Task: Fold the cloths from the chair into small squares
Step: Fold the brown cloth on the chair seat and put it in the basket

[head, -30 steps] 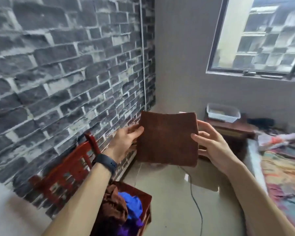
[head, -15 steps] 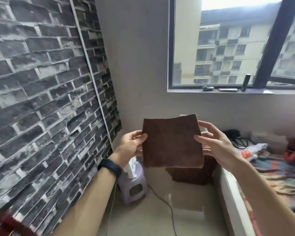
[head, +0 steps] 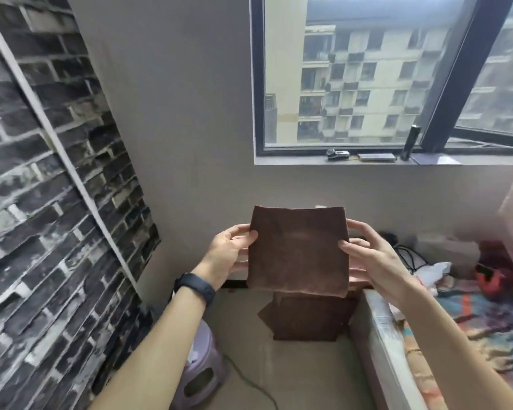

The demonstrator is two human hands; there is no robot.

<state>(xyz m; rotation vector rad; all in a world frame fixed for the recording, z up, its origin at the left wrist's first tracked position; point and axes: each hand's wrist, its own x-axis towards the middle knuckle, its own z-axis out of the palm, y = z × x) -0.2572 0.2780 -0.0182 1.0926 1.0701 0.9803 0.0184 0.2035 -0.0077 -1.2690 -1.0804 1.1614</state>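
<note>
While both hands pinch its side edges, brown cloth [head: 298, 251] upright in midair, left hand [head: 227, 255], right hand [head: 373, 258], thumbs in front, fingers behind.

On my left wrist I wear a dark, near-black fitness band [head: 194, 288]: a smooth, rounded oblong body on a plain matte strap that wraps snugly. My left hand [head: 225, 253], my right hand [head: 376, 261] and both forearms are bare

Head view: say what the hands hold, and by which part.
A folded brown square cloth: the left hand pinches its left edge, the right hand its right edge.
</note>
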